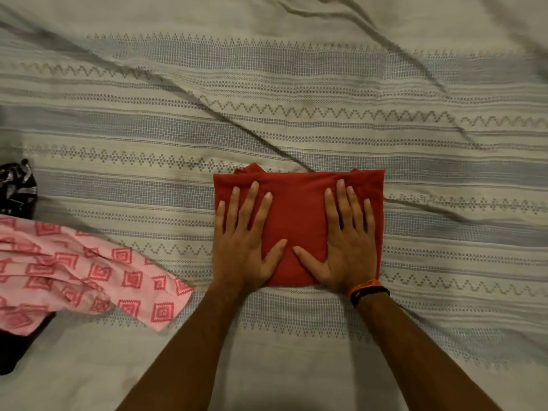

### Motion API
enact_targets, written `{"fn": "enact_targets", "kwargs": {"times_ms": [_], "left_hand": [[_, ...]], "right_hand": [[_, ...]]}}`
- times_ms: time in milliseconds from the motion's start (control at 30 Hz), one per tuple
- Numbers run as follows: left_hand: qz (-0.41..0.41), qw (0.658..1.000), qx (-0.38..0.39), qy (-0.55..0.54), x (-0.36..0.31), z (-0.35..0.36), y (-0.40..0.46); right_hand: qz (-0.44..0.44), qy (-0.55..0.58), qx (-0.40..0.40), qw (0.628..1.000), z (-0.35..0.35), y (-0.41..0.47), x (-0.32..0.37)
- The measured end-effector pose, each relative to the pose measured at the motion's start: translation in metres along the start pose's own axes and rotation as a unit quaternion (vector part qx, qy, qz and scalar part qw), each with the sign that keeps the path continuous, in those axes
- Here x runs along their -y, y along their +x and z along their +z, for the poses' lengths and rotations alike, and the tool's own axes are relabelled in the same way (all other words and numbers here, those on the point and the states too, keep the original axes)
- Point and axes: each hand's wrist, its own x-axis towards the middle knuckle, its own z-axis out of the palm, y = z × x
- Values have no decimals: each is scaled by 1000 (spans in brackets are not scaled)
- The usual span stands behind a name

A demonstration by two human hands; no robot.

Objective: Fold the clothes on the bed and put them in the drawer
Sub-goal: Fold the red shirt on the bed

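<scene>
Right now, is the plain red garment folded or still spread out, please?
Folded: the plain red garment is a compact layered rectangle, with both hands pressing flat on it.

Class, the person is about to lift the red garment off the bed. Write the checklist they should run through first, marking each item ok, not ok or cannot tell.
1. Red garment folded into a compact rectangle: ok, though a bit of cloth bunches at its far left corner.
2. Left hand flat on the fold, fingers straight: ok.
3. Right hand flat on the fold, fingers straight: ok.
4. Hands gripping the fold ready to lift: not ok, both only press on top.
5. Other clothes folded: not ok, the pink patterned garment lies loose on the bedsheet, and a dark garment sits crumpled at the left edge.
6. Drawer open and ready: cannot tell, it is not in view.
</scene>
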Motion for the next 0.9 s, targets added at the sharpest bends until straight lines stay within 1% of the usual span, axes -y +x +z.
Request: {"fn": "enact_targets", "kwargs": {"times_ms": [133,200,233,267,300,333,367,433,467,533,600,667,700,733,800,833,900], "left_hand": [[-4,1000,18,-11,-5,-16,-2],[-9,999,32,-39,-5,-24,-3],[-24,998,29,-59,-5,-28,-4],[-55,995,15,-77,-6,-33,-6],[-104,990,-8,-93,-7,-39,-11],[-168,979,-31,-112,-10,-46,-16],[-238,960,-43,-141,-12,-53,-23],[-356,909,-28,-214,-15,-63,-32],[-397,886,-8,-240,-14,-65,-33],[-453,848,49,-271,-12,-70,-30],[-486,804,107,-325,-9,-77,-23],[-509,728,149,-434,-7,-82,-15],[-513,696,164,-474,-7,-86,-12],[-507,686,167,-494,-7,-90,-9],[-474,702,149,-509,-10,-97,-3],[-457,704,142,-524,-14,-100,-2],[-421,695,148,-564,-26,-110,-2]], "right_hand": [[-9,1,16,1000,-18,-1,4],[-1,6,29,1000,-25,-3,8],[5,12,30,999,-27,-6,10],[13,22,23,999,-29,-11,13],[17,33,7,999,-32,-17,18],[20,45,-13,999,-34,-24,22],[24,65,-29,997,-37,-30,28],[28,121,-29,992,-43,-38,43],[26,151,-16,988,-46,-40,51],[16,198,36,979,-51,-41,66],[21,211,110,971,-57,-39,80],[28,206,172,963,-61,-36,92],[31,202,192,960,-63,-34,98],[37,196,208,958,-66,-30,104],[55,166,228,958,-71,-20,115],[70,143,223,962,-73,-15,119],[95,95,197,971,-74,-6,124]]}}
